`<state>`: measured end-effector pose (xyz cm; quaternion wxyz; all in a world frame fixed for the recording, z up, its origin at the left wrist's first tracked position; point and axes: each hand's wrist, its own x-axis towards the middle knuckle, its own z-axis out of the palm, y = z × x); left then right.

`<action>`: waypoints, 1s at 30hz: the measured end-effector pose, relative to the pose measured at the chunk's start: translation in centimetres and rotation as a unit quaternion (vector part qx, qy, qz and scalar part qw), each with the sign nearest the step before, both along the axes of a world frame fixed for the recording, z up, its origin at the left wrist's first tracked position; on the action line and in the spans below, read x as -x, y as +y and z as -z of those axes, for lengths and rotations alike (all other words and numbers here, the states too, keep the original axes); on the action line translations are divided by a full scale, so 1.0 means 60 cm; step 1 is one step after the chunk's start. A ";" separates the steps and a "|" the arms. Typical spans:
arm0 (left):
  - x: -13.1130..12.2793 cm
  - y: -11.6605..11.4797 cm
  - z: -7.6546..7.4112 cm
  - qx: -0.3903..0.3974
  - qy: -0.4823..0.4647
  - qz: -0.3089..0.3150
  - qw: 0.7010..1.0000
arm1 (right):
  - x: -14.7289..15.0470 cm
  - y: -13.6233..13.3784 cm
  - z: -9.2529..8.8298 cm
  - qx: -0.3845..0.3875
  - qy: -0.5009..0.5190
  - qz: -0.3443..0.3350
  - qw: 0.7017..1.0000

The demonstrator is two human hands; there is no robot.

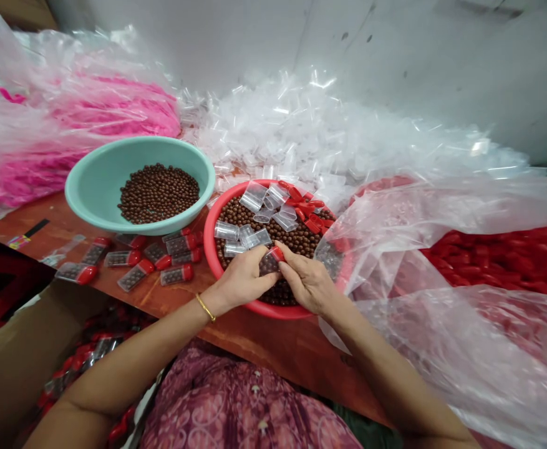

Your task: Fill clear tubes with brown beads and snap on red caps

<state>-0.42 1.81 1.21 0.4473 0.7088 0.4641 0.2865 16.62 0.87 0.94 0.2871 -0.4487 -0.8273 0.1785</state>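
A small clear container (268,263) filled with brown balls is held over the front of a red basin (211,249). My left hand (242,277) is closed around its body. The fingers of my right hand (307,277) pinch its red cap (277,253). Brown balls (240,215) lie in the basin under both hands. On top of them rest several empty clear containers (226,231) and, at the back right, several red caps (308,209).
A teal bowl (79,193) with brown balls stands left. Several filled containers (135,275) lie before it. Clear empties (301,131) are heaped behind. Bags hold pink pieces (128,106) and, at right, red caps (498,259). A carton (34,337) of filled containers sits lower left.
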 end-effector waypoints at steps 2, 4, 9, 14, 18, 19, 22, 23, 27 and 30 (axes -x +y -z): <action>-0.002 0.003 0.000 -0.008 -0.001 0.009 1.000 | -0.006 0.008 -0.011 0.014 0.011 0.000 1.000; -0.005 0.005 0.000 -0.017 0.002 0.030 0.999 | -0.005 0.018 -0.021 0.021 0.060 0.019 0.998; -0.005 0.001 -0.004 -0.016 0.030 0.073 0.997 | 0.040 0.041 -0.030 0.127 0.272 0.093 0.949; 0.002 -0.006 -0.006 -0.066 0.122 0.073 0.988 | 0.066 0.044 -0.027 0.161 0.228 0.024 0.960; -0.003 -0.011 -0.002 -0.122 0.193 0.089 0.970 | 0.060 0.032 -0.026 0.167 0.171 -0.029 0.971; -0.005 -0.012 -0.002 -0.136 0.201 0.092 0.966 | 0.057 0.030 -0.026 0.178 0.172 -0.034 0.968; 0.002 -0.022 -0.007 -0.177 0.208 0.070 0.959 | 0.036 0.037 -0.023 0.164 0.198 0.019 0.966; 0.012 -0.026 -0.010 -0.189 0.207 0.042 0.959 | 0.023 0.044 -0.023 0.126 0.188 0.058 0.972; 0.104 -0.048 -0.023 -0.198 0.221 -0.169 0.940 | -0.044 0.084 -0.021 -0.096 -0.026 0.217 0.971; 0.205 -0.060 -0.015 -0.129 0.345 -0.302 0.879 | -0.080 0.105 -0.014 -0.123 -0.195 0.261 0.938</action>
